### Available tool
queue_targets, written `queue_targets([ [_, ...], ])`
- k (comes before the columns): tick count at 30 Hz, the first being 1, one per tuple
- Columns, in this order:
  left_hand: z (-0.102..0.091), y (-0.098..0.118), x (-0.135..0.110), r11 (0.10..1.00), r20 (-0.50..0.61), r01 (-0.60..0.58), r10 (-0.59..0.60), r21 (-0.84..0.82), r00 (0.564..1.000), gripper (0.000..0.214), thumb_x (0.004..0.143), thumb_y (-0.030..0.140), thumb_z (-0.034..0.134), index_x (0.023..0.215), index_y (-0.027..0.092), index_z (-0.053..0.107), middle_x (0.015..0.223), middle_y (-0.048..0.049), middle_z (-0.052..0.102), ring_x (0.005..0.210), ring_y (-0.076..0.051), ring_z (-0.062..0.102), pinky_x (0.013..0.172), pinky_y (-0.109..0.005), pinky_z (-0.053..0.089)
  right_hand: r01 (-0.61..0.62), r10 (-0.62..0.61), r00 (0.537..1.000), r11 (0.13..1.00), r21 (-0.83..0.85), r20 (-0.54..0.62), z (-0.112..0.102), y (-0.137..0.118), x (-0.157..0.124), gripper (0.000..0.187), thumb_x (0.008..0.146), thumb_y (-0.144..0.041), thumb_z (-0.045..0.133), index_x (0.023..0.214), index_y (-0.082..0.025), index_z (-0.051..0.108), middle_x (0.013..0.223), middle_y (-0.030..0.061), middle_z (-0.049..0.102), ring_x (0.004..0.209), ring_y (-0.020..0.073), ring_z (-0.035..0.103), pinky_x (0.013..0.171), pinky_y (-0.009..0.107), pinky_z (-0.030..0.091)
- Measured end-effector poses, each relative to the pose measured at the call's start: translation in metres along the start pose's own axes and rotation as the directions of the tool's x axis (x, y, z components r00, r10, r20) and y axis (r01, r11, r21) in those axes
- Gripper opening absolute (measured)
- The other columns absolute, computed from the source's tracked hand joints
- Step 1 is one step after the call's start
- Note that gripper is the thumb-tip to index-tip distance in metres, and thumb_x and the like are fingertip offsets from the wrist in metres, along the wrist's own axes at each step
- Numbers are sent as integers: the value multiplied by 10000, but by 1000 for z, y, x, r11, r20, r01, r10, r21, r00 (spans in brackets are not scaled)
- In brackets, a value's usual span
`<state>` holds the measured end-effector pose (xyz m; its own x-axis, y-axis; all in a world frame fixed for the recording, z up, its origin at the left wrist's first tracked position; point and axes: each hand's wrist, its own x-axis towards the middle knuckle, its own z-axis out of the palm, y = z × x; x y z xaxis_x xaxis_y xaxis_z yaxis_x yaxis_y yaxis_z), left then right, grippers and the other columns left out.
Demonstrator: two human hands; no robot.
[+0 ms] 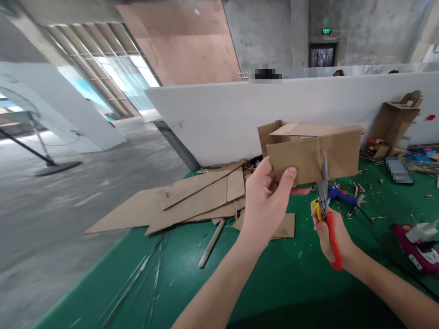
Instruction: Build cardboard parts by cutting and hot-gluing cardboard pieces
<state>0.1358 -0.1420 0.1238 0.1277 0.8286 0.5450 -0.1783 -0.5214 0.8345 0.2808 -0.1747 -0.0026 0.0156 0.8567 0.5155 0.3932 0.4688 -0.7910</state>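
A small cardboard box [339, 148] with flaps at its left end is held up above the green table. My left hand [267, 192] grips one of those flaps, thumb on its near face and fingers behind. In my right hand [334, 237] is a pair of scissors [323, 201] with one red and one yellow handle, fingers closed round them. Their blades point upward at the crease where the flap meets the box side. One blade lies in front of the cardboard; whether the other is behind it I cannot tell.
Flat cardboard sheets [199, 196] and a stick [211, 243] lie on the green table [171, 283]. A blue glue gun [343, 196], phone [399, 170], purple power strip [416, 249] and cardboard scraps are at right. Behind stand a taller cardboard piece [394, 123] and a white partition [212, 119].
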Motion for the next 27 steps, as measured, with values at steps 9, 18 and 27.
queue_targets([
  [9, 1, 2, 0, 1000, 8, 2, -2, -4, 1000, 206, 916, 331, 633, 1073, 196, 624, 1018, -57, 720, 829, -197, 725, 570, -270, 654, -10, 10, 1000, 1000, 30, -9, 1, 1, 2, 545, 924, -720, 353, 784, -213, 496, 680, 14, 493, 519, 143, 465, 456, 267, 396],
  [18, 0, 3, -1, 1000, 51, 10, -9, -18, 999, 200, 923, 336, 629, 1066, 197, 623, 1031, -65, 727, 822, -201, 730, 540, -249, 638, -14, 3, 999, 967, 254, 46, 3, -5, -4, 592, 878, -770, 388, 990, -221, 578, 906, 75, 607, 710, 208, 603, 608, 331, 514],
  [27, 5, 1, -3, 1000, 52, 17, -16, -22, 999, 176, 918, 323, 631, 1046, 203, 646, 940, -45, 714, 763, -179, 698, 547, -258, 635, -51, 44, 998, 985, 165, 45, -2, 0, -4, 520, 949, -683, 343, 746, -221, 468, 661, -3, 458, 526, 134, 413, 463, 259, 379],
])
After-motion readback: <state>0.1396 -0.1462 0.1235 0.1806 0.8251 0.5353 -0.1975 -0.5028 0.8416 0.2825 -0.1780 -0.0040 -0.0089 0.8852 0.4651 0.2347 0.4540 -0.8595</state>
